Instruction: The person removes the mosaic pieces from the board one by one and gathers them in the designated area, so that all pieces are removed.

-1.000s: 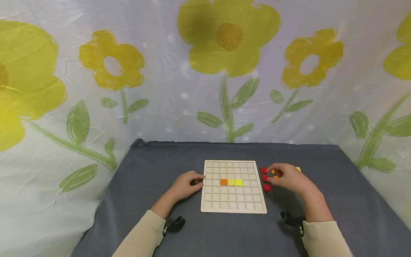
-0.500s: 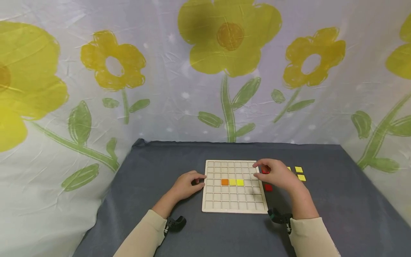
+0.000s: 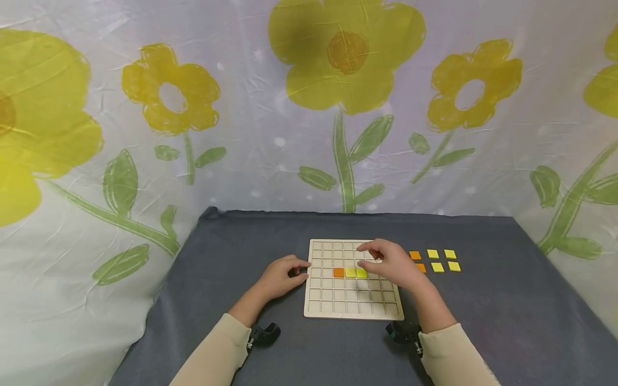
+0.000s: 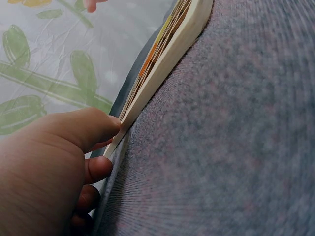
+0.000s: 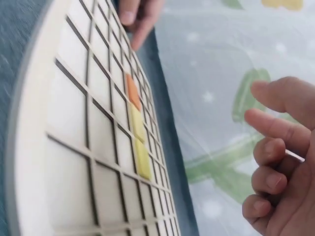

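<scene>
A pale wooden grid board [image 3: 330, 308] lies flat on the dark cloth. One orange tile [image 3: 339, 272] and two yellow tiles [image 3: 355, 273] sit side by side in its middle row. My left hand [image 3: 277, 279] touches the board's left edge with thumb and index fingertips, seen up close in the left wrist view. My right hand [image 3: 393, 265] hovers over the board's right part, thumb and index apart. In the right wrist view its other fingers [image 5: 268, 179] are loosely curled, and nothing shows between thumb and index.
Right of the board lie two loose orange tiles [image 3: 415, 255] and several yellow tiles [image 3: 436, 267]. Dark grey cloth [image 3: 521, 300] covers the table. A white curtain with yellow flowers [image 3: 346, 52] hangs behind and at both sides.
My right hand has moved left from above the loose tiles to over the board. Orange tiles have come into sight behind it, and red tiles are now hidden. My left hand stays put.
</scene>
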`<state>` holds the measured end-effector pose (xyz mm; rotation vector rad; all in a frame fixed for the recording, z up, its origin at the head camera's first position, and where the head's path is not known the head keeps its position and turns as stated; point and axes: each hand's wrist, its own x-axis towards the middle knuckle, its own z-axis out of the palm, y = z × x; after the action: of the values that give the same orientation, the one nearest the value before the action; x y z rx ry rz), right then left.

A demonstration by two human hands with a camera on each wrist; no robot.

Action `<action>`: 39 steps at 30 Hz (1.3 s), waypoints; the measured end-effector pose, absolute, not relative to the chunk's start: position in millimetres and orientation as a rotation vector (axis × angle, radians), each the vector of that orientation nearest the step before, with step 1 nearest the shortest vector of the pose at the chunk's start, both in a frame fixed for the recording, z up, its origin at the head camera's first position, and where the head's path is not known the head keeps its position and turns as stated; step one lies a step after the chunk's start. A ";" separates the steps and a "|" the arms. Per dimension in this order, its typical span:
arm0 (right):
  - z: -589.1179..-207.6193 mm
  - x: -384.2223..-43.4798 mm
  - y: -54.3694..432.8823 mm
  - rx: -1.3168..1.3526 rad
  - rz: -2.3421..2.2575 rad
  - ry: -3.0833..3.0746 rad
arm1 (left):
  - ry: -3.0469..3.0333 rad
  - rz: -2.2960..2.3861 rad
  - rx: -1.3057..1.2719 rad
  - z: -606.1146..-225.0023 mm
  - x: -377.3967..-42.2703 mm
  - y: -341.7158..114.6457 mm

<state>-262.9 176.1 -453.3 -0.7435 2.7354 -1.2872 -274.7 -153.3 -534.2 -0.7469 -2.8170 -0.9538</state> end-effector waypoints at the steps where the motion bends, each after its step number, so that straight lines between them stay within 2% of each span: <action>1: -454.3 -262.7 173.2 -0.746 -1.282 2.738 | -2.815 -0.957 -0.748 -534.3 -274.6 -153.4; 19: -481.3 -260.0 122.7 -0.608 -0.914 2.954 | -2.809 -0.961 -0.742 -534.4 -274.8 -155.0; 30: -501.8 -264.4 119.8 -0.585 -0.753 3.045 | -2.770 -0.957 -0.799 -534.7 -275.0 -152.3; 39: -504.3 -263.9 117.1 -0.663 -0.816 3.054 | -2.801 -0.948 -0.772 -536.3 -274.9 -155.0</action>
<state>-263.9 117.1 -504.3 -0.6634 3.0539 -0.8165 -274.9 -155.0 -536.3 -0.7720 -2.8006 -0.9475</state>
